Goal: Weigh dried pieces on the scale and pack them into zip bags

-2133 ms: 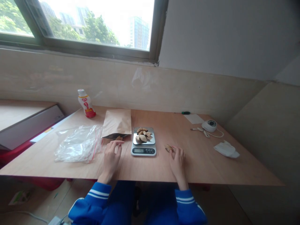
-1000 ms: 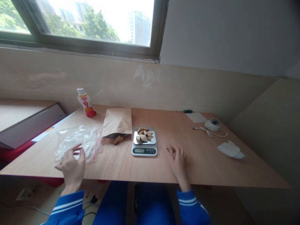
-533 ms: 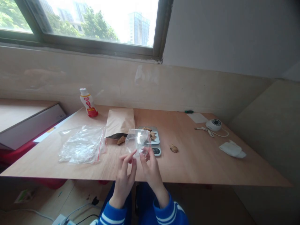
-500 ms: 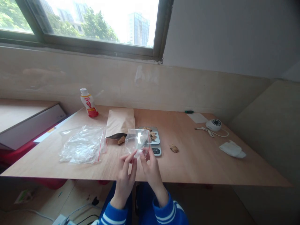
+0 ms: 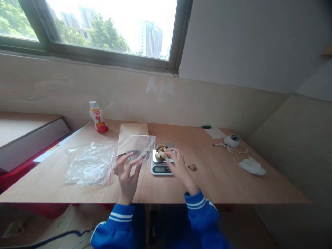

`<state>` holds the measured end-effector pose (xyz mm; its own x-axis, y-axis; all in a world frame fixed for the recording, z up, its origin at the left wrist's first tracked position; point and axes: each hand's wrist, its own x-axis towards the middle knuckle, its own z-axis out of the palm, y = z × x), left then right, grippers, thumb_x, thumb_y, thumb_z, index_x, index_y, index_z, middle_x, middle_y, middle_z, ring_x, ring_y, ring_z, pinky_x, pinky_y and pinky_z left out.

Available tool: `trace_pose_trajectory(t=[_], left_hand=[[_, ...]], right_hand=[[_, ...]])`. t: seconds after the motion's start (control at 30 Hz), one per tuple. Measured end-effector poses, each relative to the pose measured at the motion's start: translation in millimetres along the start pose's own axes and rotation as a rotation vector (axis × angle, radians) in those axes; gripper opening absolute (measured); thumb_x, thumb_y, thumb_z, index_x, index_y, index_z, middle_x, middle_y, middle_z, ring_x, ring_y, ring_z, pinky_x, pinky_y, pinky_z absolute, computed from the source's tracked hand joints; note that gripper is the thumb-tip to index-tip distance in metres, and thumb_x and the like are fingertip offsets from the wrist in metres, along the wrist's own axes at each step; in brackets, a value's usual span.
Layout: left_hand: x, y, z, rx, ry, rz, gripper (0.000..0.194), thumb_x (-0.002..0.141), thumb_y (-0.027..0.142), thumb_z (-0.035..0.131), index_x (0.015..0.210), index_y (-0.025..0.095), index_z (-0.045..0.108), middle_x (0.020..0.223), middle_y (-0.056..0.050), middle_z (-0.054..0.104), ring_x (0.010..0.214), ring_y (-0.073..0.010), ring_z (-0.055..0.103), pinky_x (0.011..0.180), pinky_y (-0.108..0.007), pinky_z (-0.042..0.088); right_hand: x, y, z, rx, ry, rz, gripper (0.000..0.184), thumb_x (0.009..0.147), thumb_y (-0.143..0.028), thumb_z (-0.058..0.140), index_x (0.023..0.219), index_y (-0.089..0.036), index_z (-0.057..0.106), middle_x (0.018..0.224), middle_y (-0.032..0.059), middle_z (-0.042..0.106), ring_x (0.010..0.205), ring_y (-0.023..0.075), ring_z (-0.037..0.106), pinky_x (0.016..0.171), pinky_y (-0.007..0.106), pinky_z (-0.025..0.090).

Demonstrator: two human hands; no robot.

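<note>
My left hand (image 5: pixel 129 174) is closed on a clear zip bag (image 5: pixel 140 141), held up in front of the brown paper pouch (image 5: pixel 133 130). A small digital kitchen scale (image 5: pixel 153 171) sits just right of the bag, with several dried pale-brown slices (image 5: pixel 162 152) piled on its plate. Over the plate's right side, my right hand (image 5: pixel 180 166) has its fingers curved and apart at the edge of the pile. Whether its fingertips touch a slice is hard to see. One loose brown slice (image 5: pixel 192 166) lies on the table to the right of this hand.
A heap of clear zip bags (image 5: pixel 86 166) lies at left on the wooden table (image 5: pixel 220 186). Behind it stands a white-and-red bottle (image 5: pixel 98 117). Further right are a white dome camera (image 5: pixel 231 140) with its cable, a crumpled white tissue (image 5: pixel 252 166), a paper sheet (image 5: pixel 215 133) and a green-handled object (image 5: pixel 206 127).
Both hands were together on the bag. My right hand has let go and moved right to the slices on the scale; my left hand has carried the bag left, uncovering the scale.
</note>
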<state>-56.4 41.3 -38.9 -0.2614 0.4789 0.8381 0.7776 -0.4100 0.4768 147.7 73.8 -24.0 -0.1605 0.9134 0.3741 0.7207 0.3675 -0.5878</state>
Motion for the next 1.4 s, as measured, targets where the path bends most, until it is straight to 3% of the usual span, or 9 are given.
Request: trace_pose_trajectory(t=[0.23, 0.37, 0.6, 0.73, 0.87, 0.93, 1.1, 1.27, 1.4], left_hand=[[-15, -1, 34.4, -0.218, 0.104, -0.007, 0.011, 0.089, 0.018, 0.048, 0.099, 0.020, 0.045, 0.125, -0.014, 0.053, 0.121, -0.0234, 0.050, 0.096, -0.048, 0.041], [-30, -6, 46.2, -0.314, 0.042, -0.063, 0.008, 0.092, 0.022, 0.041, 0.096, 0.021, 0.035, 0.130, -0.018, 0.049, 0.124, -0.0237, 0.048, 0.092, -0.049, 0.044], [-39, -14, 50.9, -0.313, 0.071, -0.307, 0.017, 0.093, 0.039, 0.037, 0.091, 0.023, 0.035, 0.108, -0.016, 0.059, 0.103, -0.0234, 0.061, 0.084, -0.045, 0.048], [-43, -15, 53.1, -0.305, 0.070, -0.355, 0.021, 0.091, 0.044, 0.039, 0.088, 0.023, 0.036, 0.099, -0.012, 0.060, 0.092, -0.0227, 0.063, 0.077, -0.042, 0.050], [-40, -12, 50.3, -0.312, 0.034, -0.326, 0.021, 0.092, 0.042, 0.037, 0.094, 0.021, 0.039, 0.105, -0.016, 0.061, 0.104, -0.0250, 0.060, 0.086, -0.045, 0.047], [-36, -8, 47.7, -0.326, 0.002, -0.308, 0.025, 0.093, 0.042, 0.034, 0.098, 0.019, 0.042, 0.108, -0.019, 0.061, 0.112, -0.0261, 0.057, 0.092, -0.048, 0.044], [-27, 1, 43.8, -0.395, -0.012, -0.327, 0.033, 0.094, 0.041, 0.030, 0.109, 0.016, 0.046, 0.120, -0.021, 0.058, 0.120, -0.0255, 0.052, 0.100, -0.049, 0.040], [-30, -4, 46.4, -0.363, 0.041, -0.424, 0.034, 0.095, 0.038, 0.030, 0.121, 0.020, 0.042, 0.127, -0.016, 0.054, 0.119, -0.0224, 0.053, 0.096, -0.045, 0.046], [-35, -8, 48.3, -0.328, 0.016, -0.391, 0.033, 0.096, 0.036, 0.026, 0.125, 0.022, 0.035, 0.127, -0.015, 0.052, 0.120, -0.0224, 0.052, 0.095, -0.047, 0.047]], right_hand=[[20, 9, 27, -0.242, 0.010, -0.048, 0.026, 0.083, -0.024, 0.057, 0.109, -0.025, 0.061, 0.132, 0.0124, 0.042, 0.123, 0.0328, 0.039, 0.095, 0.051, 0.039], [16, 4, 31, -0.203, 0.093, -0.036, 0.024, 0.082, -0.028, 0.059, 0.107, -0.028, 0.062, 0.124, 0.0099, 0.050, 0.113, 0.0296, 0.045, 0.092, 0.047, 0.039], [15, -7, -5, 0.082, 0.330, 0.120, 0.030, 0.084, -0.047, 0.056, 0.096, -0.022, 0.064, 0.092, 0.0061, 0.067, 0.087, 0.0225, 0.057, 0.085, 0.040, 0.040], [19, -26, -29, 0.331, 0.536, 0.146, 0.032, 0.083, -0.046, 0.057, 0.099, -0.019, 0.062, 0.099, 0.0067, 0.066, 0.089, 0.0203, 0.060, 0.077, 0.033, 0.044], [22, -53, -34, 0.371, 0.744, 0.054, 0.031, 0.086, -0.039, 0.055, 0.108, -0.018, 0.058, 0.108, 0.0092, 0.061, 0.094, 0.0195, 0.058, 0.078, 0.032, 0.046], [23, -65, -30, 0.323, 0.659, 0.001, 0.032, 0.087, -0.037, 0.054, 0.113, -0.018, 0.056, 0.107, 0.0090, 0.060, 0.091, 0.0189, 0.059, 0.079, 0.033, 0.046], [20, -67, -18, 0.154, 0.129, -0.190, 0.037, 0.085, -0.036, 0.056, 0.121, -0.025, 0.055, 0.112, 0.0071, 0.057, 0.100, 0.0209, 0.057, 0.092, 0.038, 0.042], [22, -18, -2, 0.067, 0.237, -0.098, 0.030, 0.091, -0.031, 0.043, 0.116, -0.022, 0.057, 0.117, 0.0092, 0.056, 0.113, 0.0229, 0.049, 0.098, 0.040, 0.037], [23, 20, 16, -0.118, 0.082, -0.014, 0.036, 0.085, -0.026, 0.050, 0.120, -0.020, 0.055, 0.126, 0.0111, 0.056, 0.117, 0.0272, 0.046, 0.096, 0.045, 0.036]])
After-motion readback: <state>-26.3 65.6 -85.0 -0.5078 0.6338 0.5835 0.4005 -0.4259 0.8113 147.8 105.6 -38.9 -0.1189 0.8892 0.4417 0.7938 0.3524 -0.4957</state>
